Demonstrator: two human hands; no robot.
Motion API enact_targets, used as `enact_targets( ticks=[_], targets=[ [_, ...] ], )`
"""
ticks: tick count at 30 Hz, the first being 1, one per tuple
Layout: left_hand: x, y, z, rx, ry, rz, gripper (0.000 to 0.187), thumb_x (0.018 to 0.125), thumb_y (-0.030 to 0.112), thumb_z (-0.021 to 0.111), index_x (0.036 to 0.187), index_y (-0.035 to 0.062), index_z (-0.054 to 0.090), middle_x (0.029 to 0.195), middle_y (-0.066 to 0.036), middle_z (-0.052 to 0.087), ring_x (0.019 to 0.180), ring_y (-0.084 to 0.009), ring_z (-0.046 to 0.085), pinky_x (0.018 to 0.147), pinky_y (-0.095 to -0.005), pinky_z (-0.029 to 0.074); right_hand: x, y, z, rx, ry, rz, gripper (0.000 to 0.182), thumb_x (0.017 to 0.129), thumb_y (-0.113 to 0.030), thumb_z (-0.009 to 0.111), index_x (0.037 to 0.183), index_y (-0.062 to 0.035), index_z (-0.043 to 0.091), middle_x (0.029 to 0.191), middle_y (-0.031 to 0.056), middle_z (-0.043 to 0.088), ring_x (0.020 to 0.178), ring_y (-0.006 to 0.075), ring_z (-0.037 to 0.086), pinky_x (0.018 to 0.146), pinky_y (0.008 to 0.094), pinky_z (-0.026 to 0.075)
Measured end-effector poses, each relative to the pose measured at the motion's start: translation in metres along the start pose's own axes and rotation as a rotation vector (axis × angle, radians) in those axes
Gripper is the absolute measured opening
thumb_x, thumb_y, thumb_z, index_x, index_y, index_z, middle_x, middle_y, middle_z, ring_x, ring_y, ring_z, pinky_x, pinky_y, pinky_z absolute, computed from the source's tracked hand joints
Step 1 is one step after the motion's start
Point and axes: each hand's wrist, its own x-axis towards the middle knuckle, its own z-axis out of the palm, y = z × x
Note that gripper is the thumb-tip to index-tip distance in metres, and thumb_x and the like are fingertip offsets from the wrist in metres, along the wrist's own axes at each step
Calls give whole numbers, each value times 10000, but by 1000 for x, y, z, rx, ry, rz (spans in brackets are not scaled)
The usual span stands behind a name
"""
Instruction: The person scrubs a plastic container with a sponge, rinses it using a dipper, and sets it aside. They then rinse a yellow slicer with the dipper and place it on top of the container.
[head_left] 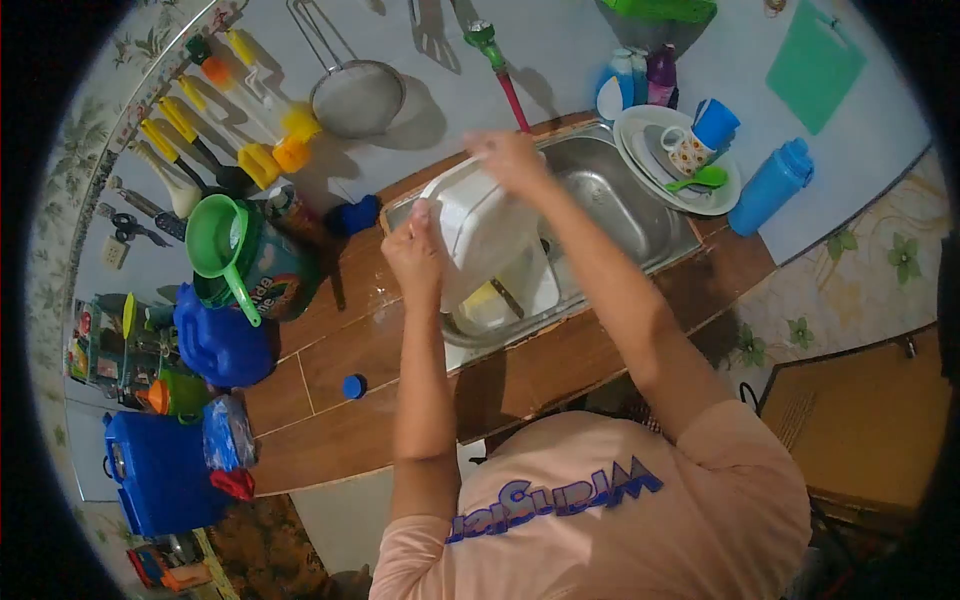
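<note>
My left hand (415, 258) grips the near-left rim of a white plastic tub (480, 225), thumb on the edge. The tub is tilted over the left part of the metal sink (610, 190). At its far rim is my right hand (508, 163), smeared by motion, so its fingers cannot be made out. Below the tub, a second white container (545, 288) lies in the sink with something yellow (490, 300) and a dark strip-like utensil (507, 297). A tap with a red and green handle (510, 95) stands behind my right hand.
Right of the sink, a white basin (733, 195) holds dishes, a patterned mug (688, 150) and a green spoon (705, 178); a blue bottle (770, 190) stands beside it. Leftward are a green dipper (215, 235), a blue jug (220, 340) and a blue cap (354, 386). A strainer (358, 98) hangs above.
</note>
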Motion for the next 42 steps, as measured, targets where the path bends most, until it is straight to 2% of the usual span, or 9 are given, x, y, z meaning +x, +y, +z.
enact_targets(
  ticks=[6, 10, 15, 19, 22, 24, 31, 38, 42],
  targets=[
    [3, 5, -18, -270, 111, -70, 477, 917, 359, 500, 615, -9, 500, 593, 37, 423, 575, -71, 335, 492, -256, 277, 31, 90, -38, 834, -265, 499, 590, 863, -559, 451, 1179, -76, 573, 1164, 49, 588, 1019, 191, 566, 886, 324, 433],
    [6, -25, -21, -390, 138, -244, 397, 886, 397, 522, 774, 23, 598, 708, -2, 522, 656, -97, 443, 584, -268, 369, 32, 131, -8, 1153, -164, 342, 667, 842, -619, 435, 1163, -47, 555, 1114, 82, 589, 933, 184, 585, 834, 320, 454],
    [8, -44, -41, -729, 28, -462, 420, 884, 429, 465, 997, 55, 623, 954, -58, 603, 863, -133, 543, 768, -274, 415, 33, 111, -31, 572, 257, 133, 617, 842, -622, 450, 727, -33, 592, 734, 81, 613, 678, 193, 557, 650, 350, 431],
    [31, -75, -60, -85, -276, -242, 452, 891, 388, 413, 1059, 11, 596, 1055, -101, 593, 991, -203, 531, 886, -314, 385, 36, 67, -48, 246, 247, 37, 674, 842, -612, 467, 552, -8, 537, 588, 100, 566, 600, 202, 513, 590, 371, 390],
    [29, -53, -22, 808, -238, 421, 436, 901, 391, 470, 1008, -10, 606, 914, -89, 625, 838, -186, 554, 760, -304, 424, 24, 19, -48, 118, 85, 6, 652, 847, -603, 463, 700, 14, 615, 654, 138, 606, 620, 240, 562, 624, 361, 427],
    [26, -36, 7, 553, -260, 207, 421, 893, 390, 511, 898, -18, 615, 755, -56, 593, 699, -157, 511, 640, -310, 409, 18, 13, -21, -66, 169, -532, 491, 870, -476, 497, 911, -13, 658, 763, 165, 648, 711, 273, 615, 693, 349, 461],
    [17, -20, 14, -152, 58, 69, 442, 885, 319, 581, 632, -40, 530, 588, 40, 421, 565, -73, 344, 491, -256, 314, 42, 61, -17, 47, -5, -277, 339, 862, -422, 512, 1050, -174, 646, 930, 134, 655, 873, 285, 614, 782, 380, 461],
    [23, -33, 21, -235, 274, -152, 473, 922, 361, 506, 699, -52, 559, 667, -7, 519, 613, -120, 437, 549, -285, 385, 33, 130, 6, 997, -296, 575, 509, 890, -528, 407, 996, -79, 620, 1034, 67, 596, 931, 221, 580, 791, 399, 446],
    [27, -9, 13, -550, 402, -452, 467, 930, 371, 481, 882, -82, 583, 802, -90, 610, 717, -171, 558, 670, -323, 467, -3, 159, 58, 744, 0, 560, 559, 905, -527, 355, 1103, -46, 559, 1054, 119, 597, 947, 280, 582, 820, 409, 438]
  ],
)
